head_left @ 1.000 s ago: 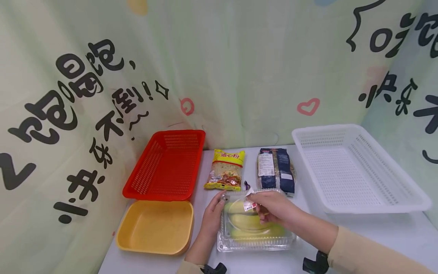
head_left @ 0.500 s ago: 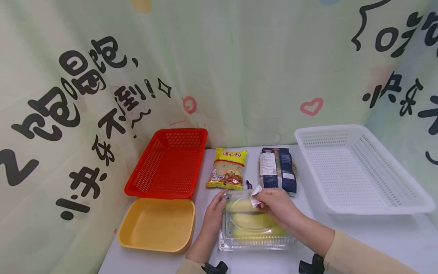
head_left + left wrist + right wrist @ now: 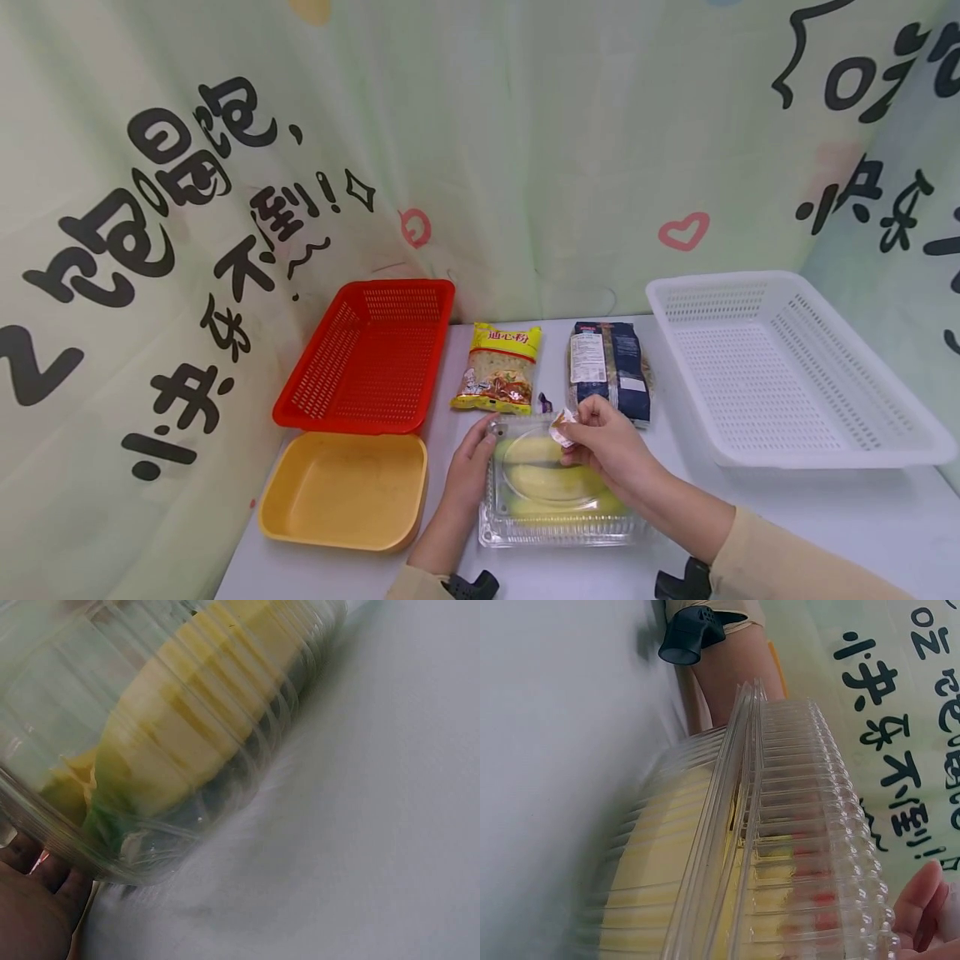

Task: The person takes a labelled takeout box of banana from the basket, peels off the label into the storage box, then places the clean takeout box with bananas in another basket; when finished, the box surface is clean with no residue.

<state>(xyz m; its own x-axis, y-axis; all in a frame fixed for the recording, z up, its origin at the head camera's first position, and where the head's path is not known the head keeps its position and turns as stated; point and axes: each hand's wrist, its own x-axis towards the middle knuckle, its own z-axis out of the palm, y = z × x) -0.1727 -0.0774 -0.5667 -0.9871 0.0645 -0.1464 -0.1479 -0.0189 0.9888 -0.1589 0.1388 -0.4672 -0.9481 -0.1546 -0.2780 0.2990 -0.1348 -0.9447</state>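
Observation:
A clear plastic clamshell box (image 3: pixel 558 533) of yellow bananas (image 3: pixel 551 481) lies closed on the white table. My left hand (image 3: pixel 467 471) holds its left side; in the left wrist view, the fingers (image 3: pixel 56 874) bend against the box's corner. Over the lid's far part, my right hand (image 3: pixel 611 442) pinches a small crumpled white label (image 3: pixel 562 427) between thumb and fingers. Whether the label still touches the lid cannot be made out. At the right wrist view's lower right edge, part of the right hand (image 3: pixel 922 907) shows beside the ribbed box wall.
Behind the box lie a yellow-topped pasta bag (image 3: pixel 497 368) and a dark blue food bag (image 3: pixel 609 371). A small purple item (image 3: pixel 544 403) sits between them. To the left stand a red basket (image 3: pixel 360 367) and a yellow tub (image 3: pixel 341 492); a white basket (image 3: pixel 795 375) is at right.
The printed label, flatter a second ago, is now bunched up in my right fingers. That hand has shifted slightly and its knuckles have risen. My left hand stays at the box's side.

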